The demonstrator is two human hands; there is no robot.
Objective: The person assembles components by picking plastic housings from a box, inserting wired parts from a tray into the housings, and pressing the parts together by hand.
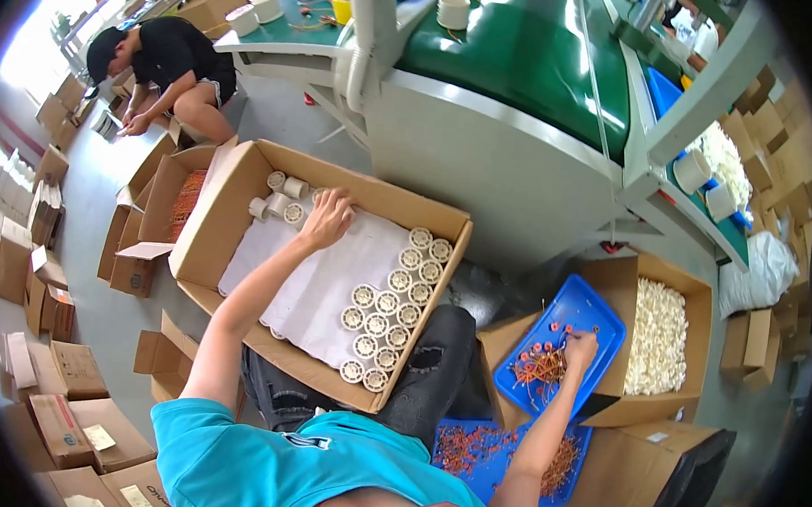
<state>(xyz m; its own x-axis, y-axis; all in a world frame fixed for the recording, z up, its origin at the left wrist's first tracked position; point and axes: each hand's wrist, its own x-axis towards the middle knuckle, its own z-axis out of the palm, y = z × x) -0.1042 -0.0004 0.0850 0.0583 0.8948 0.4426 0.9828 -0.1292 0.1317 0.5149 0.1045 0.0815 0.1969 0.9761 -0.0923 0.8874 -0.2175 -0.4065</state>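
Observation:
Over the far side of a large cardboard box [427,207], my left hand [330,220] has its fingers bent round a white round plastic part, mostly hidden beneath them. Several loose white round parts [293,213] lie beside it at the box's far left corner. Others stand in packed rows [387,303] along the right side, on a white sheet [308,285]. My right hand [581,350] is closed in a pinch over a tilted blue tray [608,310]. Orange-red wired pieces [538,363] lie beside it; what the fingertips hold is too small to make out.
A second blue tray [476,491] with similar pieces lies below the first. To the right, a carton holds small off-white pieces [659,340]. Ahead stands a green conveyor [517,57] on a grey frame. Another person [172,67] crouches at far left. Cartons [66,428] crowd the left.

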